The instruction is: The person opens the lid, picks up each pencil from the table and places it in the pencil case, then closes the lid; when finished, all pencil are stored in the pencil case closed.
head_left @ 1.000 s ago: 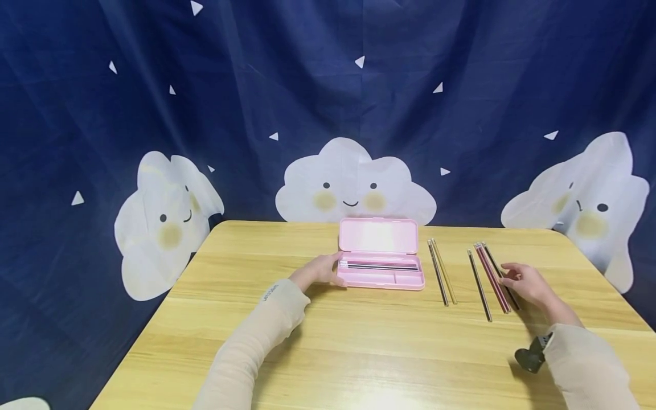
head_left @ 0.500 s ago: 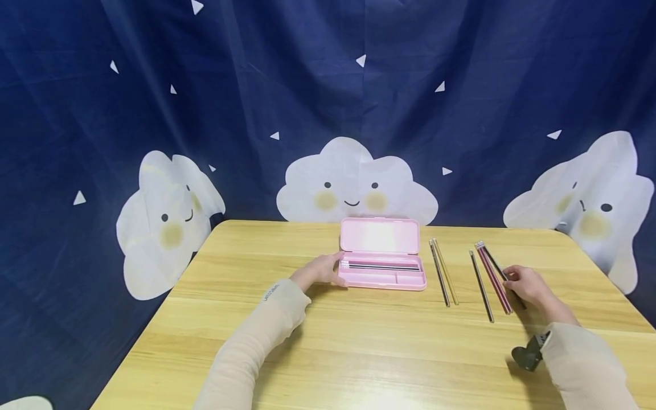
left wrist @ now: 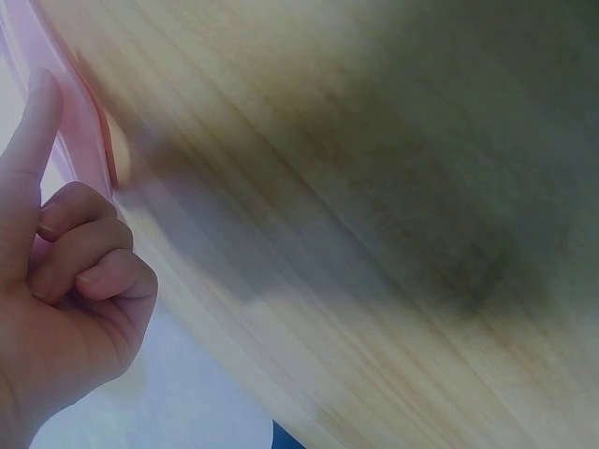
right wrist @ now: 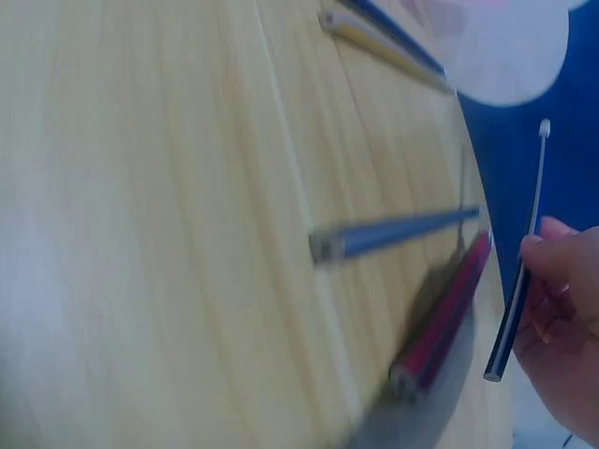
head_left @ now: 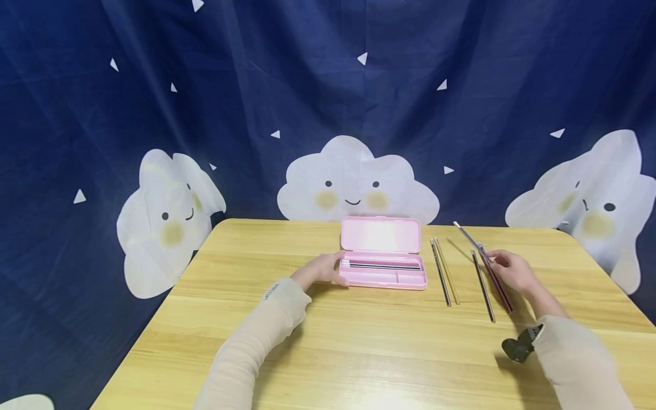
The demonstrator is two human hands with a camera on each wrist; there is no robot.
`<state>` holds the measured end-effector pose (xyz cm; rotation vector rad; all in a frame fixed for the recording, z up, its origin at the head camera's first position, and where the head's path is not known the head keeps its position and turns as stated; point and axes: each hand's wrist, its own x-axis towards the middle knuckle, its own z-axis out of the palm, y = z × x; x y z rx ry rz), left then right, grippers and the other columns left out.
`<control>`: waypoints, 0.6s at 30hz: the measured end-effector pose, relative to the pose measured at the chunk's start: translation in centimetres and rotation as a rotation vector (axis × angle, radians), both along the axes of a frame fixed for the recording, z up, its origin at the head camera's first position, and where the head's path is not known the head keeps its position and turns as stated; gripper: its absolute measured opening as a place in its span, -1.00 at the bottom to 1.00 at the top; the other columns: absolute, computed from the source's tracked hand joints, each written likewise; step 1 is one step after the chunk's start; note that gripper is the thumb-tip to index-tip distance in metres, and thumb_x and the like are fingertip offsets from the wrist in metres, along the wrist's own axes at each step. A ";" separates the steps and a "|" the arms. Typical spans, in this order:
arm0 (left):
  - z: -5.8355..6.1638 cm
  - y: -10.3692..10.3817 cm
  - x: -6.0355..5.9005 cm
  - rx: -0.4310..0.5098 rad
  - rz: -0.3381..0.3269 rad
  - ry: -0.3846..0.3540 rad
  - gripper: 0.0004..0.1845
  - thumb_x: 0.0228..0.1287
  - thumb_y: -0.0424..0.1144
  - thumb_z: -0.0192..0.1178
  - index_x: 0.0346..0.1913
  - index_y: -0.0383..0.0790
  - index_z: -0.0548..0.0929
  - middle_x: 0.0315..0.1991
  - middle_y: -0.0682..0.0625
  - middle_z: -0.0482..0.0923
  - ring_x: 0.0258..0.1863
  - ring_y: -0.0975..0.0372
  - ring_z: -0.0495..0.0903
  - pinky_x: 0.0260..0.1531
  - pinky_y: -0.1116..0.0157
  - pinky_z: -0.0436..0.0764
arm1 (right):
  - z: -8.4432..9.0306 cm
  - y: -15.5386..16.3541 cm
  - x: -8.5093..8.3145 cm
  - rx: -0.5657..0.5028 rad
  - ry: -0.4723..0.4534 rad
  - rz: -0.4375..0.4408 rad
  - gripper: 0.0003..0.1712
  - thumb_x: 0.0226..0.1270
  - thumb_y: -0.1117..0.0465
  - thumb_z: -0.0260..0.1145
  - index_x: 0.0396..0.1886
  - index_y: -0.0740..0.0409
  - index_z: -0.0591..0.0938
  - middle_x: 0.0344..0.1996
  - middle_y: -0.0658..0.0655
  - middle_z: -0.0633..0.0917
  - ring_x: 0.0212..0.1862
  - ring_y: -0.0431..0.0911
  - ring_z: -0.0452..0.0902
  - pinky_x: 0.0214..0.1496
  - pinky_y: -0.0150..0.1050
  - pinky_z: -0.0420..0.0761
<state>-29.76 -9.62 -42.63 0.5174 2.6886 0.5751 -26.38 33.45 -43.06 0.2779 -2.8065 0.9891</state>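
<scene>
My left hand (head_left: 322, 269) holds the left end of an open pink pencil case (head_left: 370, 277); in the left wrist view the thumb lies along its pink side (left wrist: 82, 126) and the other fingers are curled. Several pencils (head_left: 381, 266) lie in the case's back compartment. My right hand (head_left: 515, 273) pinches a dark striped pencil (right wrist: 538, 187) between thumb and fingers. That pencil is raised off the table and slants up to the left, white-tipped end away. Below it lie dark red pencils (head_left: 499, 289) and a separate black pencil (head_left: 483, 289).
Between the case and the right hand lie another black pencil (head_left: 441, 276) and a yellow pencil (head_left: 450, 280), side by side. The wooden table (head_left: 369, 347) ends at a dark blue curtain (head_left: 246, 102) with smiling clouds. A black wrist camera (head_left: 519, 346) hangs under the right sleeve.
My right hand has taken hold of the dark pencil beside the red ones, lifted it and moved it up and left. The left hand and the case have stayed put.
</scene>
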 end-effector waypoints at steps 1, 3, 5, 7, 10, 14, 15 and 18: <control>0.0 0.0 0.0 -0.001 -0.002 0.002 0.01 -0.08 0.00 0.39 0.41 -0.19 0.07 0.31 -0.21 0.22 0.29 0.01 0.22 0.30 0.16 0.18 | 0.1 -0.4 -0.2 -0.011 0.017 0.011 -0.71 0.21 0.44 0.13 -0.09 0.54 0.49 -0.36 0.39 0.58 -0.36 -0.15 0.45 -0.40 -0.39 0.44; 0.1 0.0 0.0 -0.009 -0.005 0.005 0.01 -0.07 0.01 0.39 0.41 -0.19 0.07 0.31 -0.21 0.22 0.29 0.02 0.21 0.30 0.17 0.18 | 0.1 -1.2 -0.5 -0.026 0.045 0.032 -0.72 0.19 0.47 0.13 -0.10 0.53 0.50 -0.39 0.35 0.58 -0.40 -0.26 0.40 -0.44 -0.43 0.41; 0.1 0.0 0.0 -0.017 -0.009 0.008 0.01 -0.07 0.01 0.39 0.41 -0.18 0.07 0.31 -0.20 0.21 0.30 0.03 0.21 0.30 0.18 0.17 | 0.1 -1.9 -0.9 -0.036 0.063 0.052 -0.74 0.19 0.48 0.14 -0.11 0.52 0.51 -0.42 0.30 0.57 -0.43 -0.32 0.36 -0.47 -0.44 0.39; 0.1 0.0 0.0 -0.020 -0.011 0.011 0.01 -0.08 0.01 0.39 0.40 -0.18 0.08 0.31 -0.20 0.22 0.29 0.02 0.21 0.30 0.17 0.18 | 0.1 -2.8 -1.2 -0.052 0.075 0.073 -0.75 0.18 0.49 0.14 -0.13 0.50 0.53 -0.45 0.25 0.55 -0.46 -0.31 0.33 -0.49 -0.42 0.37; 0.2 0.0 0.0 -0.023 -0.011 0.011 0.01 -0.08 0.01 0.39 0.41 -0.18 0.08 0.31 -0.20 0.21 0.30 0.03 0.21 0.30 0.18 0.18 | 0.1 -4.0 -1.7 -0.067 0.077 0.106 -0.77 0.15 0.51 0.15 -0.17 0.49 0.55 -0.49 0.20 0.54 -0.46 -0.27 0.31 -0.51 -0.41 0.35; 0.3 0.0 0.1 -0.021 -0.009 0.007 0.01 -0.08 0.01 0.39 0.41 -0.18 0.07 0.32 -0.19 0.21 0.30 0.03 0.20 0.30 0.18 0.17 | 0.2 -5.9 -2.2 -0.066 0.064 0.157 -0.77 0.10 0.53 0.19 -0.20 0.47 0.57 -0.48 0.26 0.57 -0.42 -0.16 0.36 -0.45 -0.39 0.38; 0.3 0.0 0.1 -0.020 -0.010 0.008 0.01 -0.08 0.01 0.39 0.40 -0.19 0.08 0.32 -0.20 0.21 0.30 0.03 0.20 0.30 0.17 0.17 | 0.2 -6.4 -2.3 -0.060 0.062 0.173 -0.78 0.10 0.53 0.20 -0.20 0.47 0.58 -0.48 0.26 0.56 -0.41 -0.14 0.37 -0.43 -0.38 0.39; 0.2 0.0 0.1 -0.020 -0.010 0.011 0.01 -0.08 0.01 0.39 0.40 -0.18 0.08 0.31 -0.20 0.22 0.30 0.03 0.21 0.30 0.17 0.18 | 0.1 -8.0 -2.6 -0.040 0.077 0.225 -0.80 0.08 0.54 0.20 -0.24 0.45 0.60 -0.48 0.25 0.56 -0.39 -0.11 0.38 -0.37 -0.30 0.42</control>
